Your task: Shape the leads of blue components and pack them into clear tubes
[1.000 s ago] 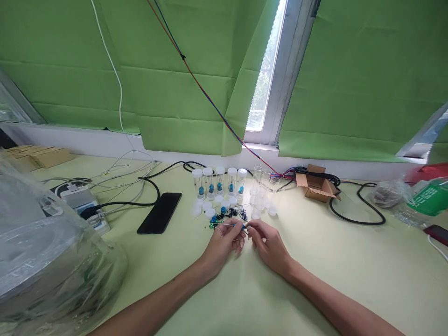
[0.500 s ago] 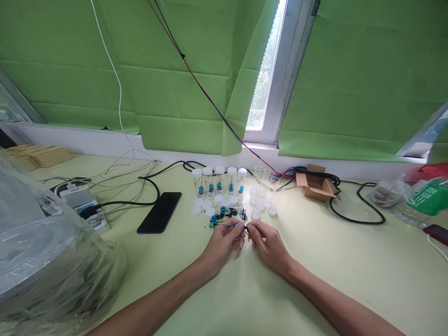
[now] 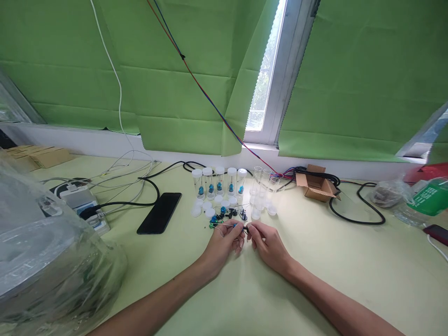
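My left hand [image 3: 226,240] pinches a small blue part with thin metal wires, mostly covered by the fingers. Facing it, my right hand [image 3: 268,242] is closed on a small black piece [image 3: 246,229] that meets the left fingertips; its exact kind is too small to make out. Just beyond the hands lie loose small blue parts [image 3: 223,210], green parts [image 3: 212,225] and black parts [image 3: 244,215]. White round caps [image 3: 196,212] are scattered behind them. Several capped clear tubes [image 3: 207,182] stand in a row, each with a blue part inside. Uncapped clear tubes [image 3: 257,186] stand to their right.
A black phone [image 3: 160,213] lies left of the tubes, beside a power strip [image 3: 100,219] with cables. A large clear plastic bag [image 3: 52,261] fills the near left. An open cardboard box [image 3: 317,184], a black cable [image 3: 364,221] and a green-labelled bottle [image 3: 427,198] are on the right.
Both hands stay in nearly the same place, with only slight finger movement around the small black piece. The tubes and loose parts look unmoved.
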